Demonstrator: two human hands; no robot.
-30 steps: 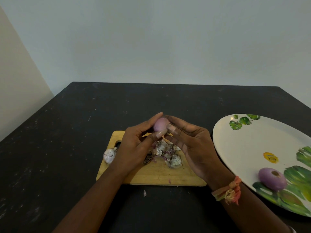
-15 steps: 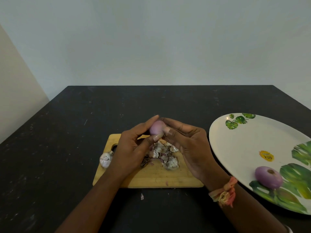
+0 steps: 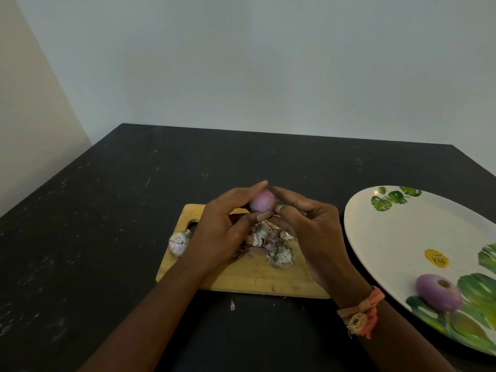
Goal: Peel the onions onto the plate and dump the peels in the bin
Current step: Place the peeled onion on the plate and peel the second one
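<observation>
**Holding a pink onion above the board, both grips on it**

Both bare hands meet over the far half of a wooden cutting board (image 3: 268, 277), which lies flat on the dark bench (image 3: 107, 237). The left grip (image 3: 222, 232) is curled round a small pink onion (image 3: 263, 201), forefinger over its top and thumb beneath it. The right grip (image 3: 314, 232) pinches the same onion from the other side, fingertips against its top and lower edge. The onion sits clear of the board, its visible skin smooth and pale purple.

Under the hands a heap of papery peels (image 3: 271, 245) rests on the board, grey-white with purple streaks. An unpeeled bulb (image 3: 178, 242) lies at the board's left edge, beside the handle cut-out. One small scrap (image 3: 232, 305) of peel lies on the bench just in front of the board.

To the right, well apart from the board, stands a large white plate (image 3: 375, 237) printed with green leaves and bearing a yellow sticker (image 3: 437, 259). A second onion (image 3: 438, 292), peeled and purple, rests on its near side. A braided orange wristband (image 3: 362, 314) circles the right wrist.
</observation>
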